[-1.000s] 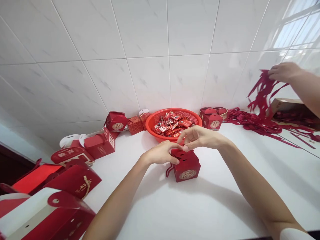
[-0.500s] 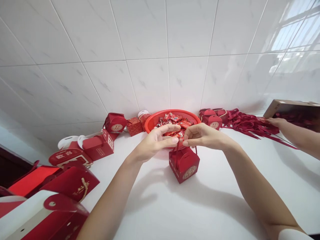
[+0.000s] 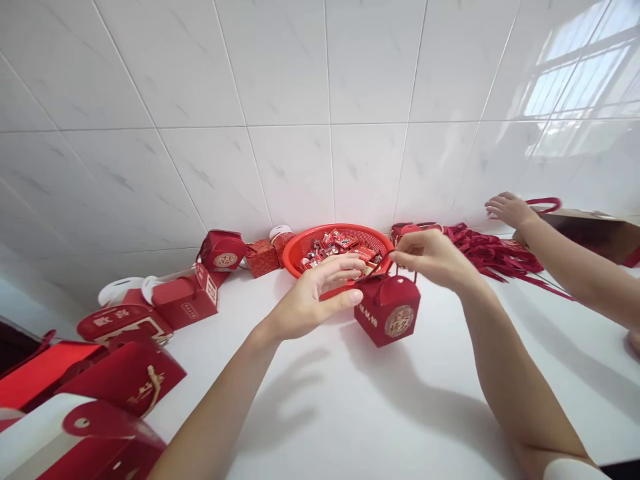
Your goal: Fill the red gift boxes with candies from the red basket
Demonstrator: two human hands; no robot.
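Note:
A small red candy box (image 3: 386, 312) with a round gold emblem on one face and a cord handle hangs, slightly tilted, over the white table. My right hand (image 3: 425, 257) pinches the cord at the top of the box. Just left of the box is my left hand (image 3: 320, 293), its fingers spread and holding nothing; the thumb tip overlaps the box's edge in view, and I cannot tell whether it touches. Behind both hands stands a red plastic basket (image 3: 295, 260) holding wrapped candies (image 3: 337, 243).
Red gift boxes (image 3: 185, 300) line the table's left side, with larger ones (image 3: 125, 373) nearer me. At the right lie a heap of dark red ribbons (image 3: 490, 250) and an open carton (image 3: 585, 237). Another person's hand (image 3: 510, 210) is above the ribbons. A tiled wall (image 3: 370, 160) bounds the back.
The box has risen and shifted right, hanging from my right hand. My left hand has let go of the cord and opened. The other person's hand has lifted and moved left.

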